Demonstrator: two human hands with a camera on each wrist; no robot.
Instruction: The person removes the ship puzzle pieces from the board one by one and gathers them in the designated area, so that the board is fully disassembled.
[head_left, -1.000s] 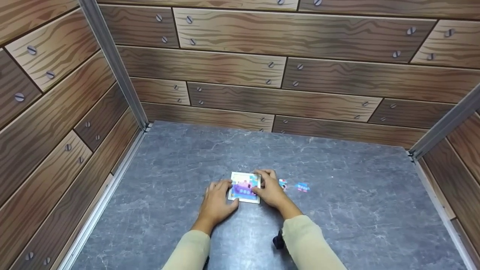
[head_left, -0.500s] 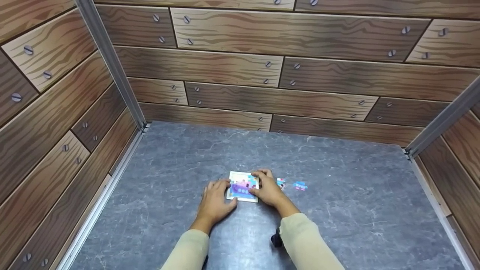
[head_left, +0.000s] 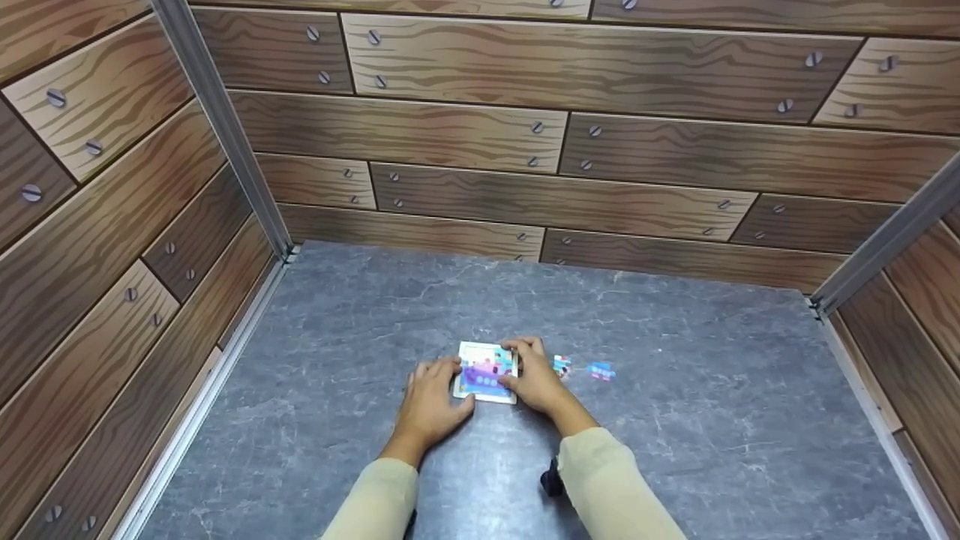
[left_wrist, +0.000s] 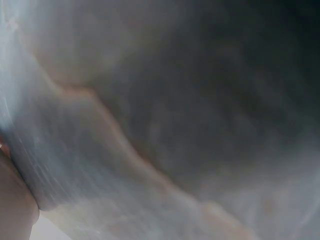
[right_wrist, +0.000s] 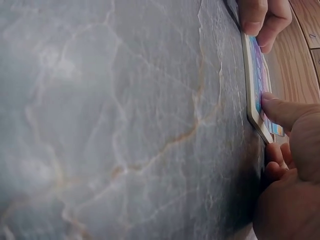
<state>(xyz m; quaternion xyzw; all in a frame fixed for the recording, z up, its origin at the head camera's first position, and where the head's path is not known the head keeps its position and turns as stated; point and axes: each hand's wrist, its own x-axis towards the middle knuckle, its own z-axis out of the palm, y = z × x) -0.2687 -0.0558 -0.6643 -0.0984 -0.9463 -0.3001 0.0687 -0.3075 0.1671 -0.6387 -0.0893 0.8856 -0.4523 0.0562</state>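
Observation:
A small square jigsaw puzzle in a pale tray lies flat on the table, its picture pink, purple and blue. My left hand grips its left side, fingers at the left edge and thumb at the near edge. At the right side, my right hand pinches a colourful puzzle piece against the board, mostly hidden by the fingers. The right wrist view shows the right thumb on the picture and other fingers curled at the rim. Only a blurred bit of hand appears in the left wrist view.
Just right of my right hand lies a loose multicoloured puzzle piece, partly hidden. A blue and pink piece lies farther right. The grey marbled table is bounded by wood-patterned walls at the back and sides.
The head view has shifted slightly. Both hands stay at the puzzle in nearly the same pose, and the loose pieces lie where they were.

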